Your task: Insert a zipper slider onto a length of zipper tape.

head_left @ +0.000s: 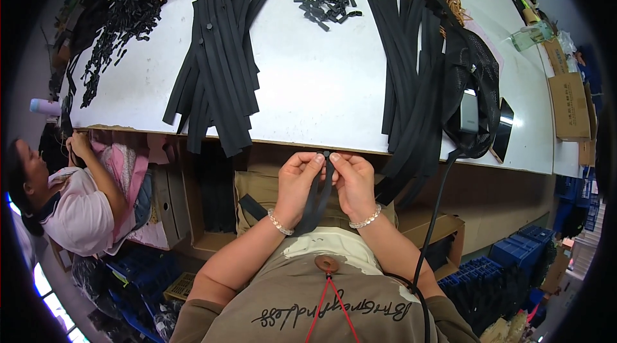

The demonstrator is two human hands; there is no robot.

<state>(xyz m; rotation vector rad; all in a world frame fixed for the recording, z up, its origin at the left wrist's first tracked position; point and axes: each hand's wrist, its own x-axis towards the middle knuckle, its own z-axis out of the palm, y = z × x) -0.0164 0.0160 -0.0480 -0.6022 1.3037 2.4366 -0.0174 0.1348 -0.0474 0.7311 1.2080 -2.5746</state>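
My left hand and my right hand are close together just off the table's near edge. Between them is a black fabric strip, folded so that its lengths hang toward my lap. Thumbs and fingertips of both hands pinch its top end, where a small dark round piece shows. What this piece is, I cannot make out. More black strips lie bundled on the table to the left, two with small round pieces on them. Another bundle of strips hangs over the edge at the right.
Small black plastic pieces lie at the table's far middle, with a larger heap far left. A black mesh bag holding a grey device sits right, its cable running down past my right arm. A co-worker sits at left.
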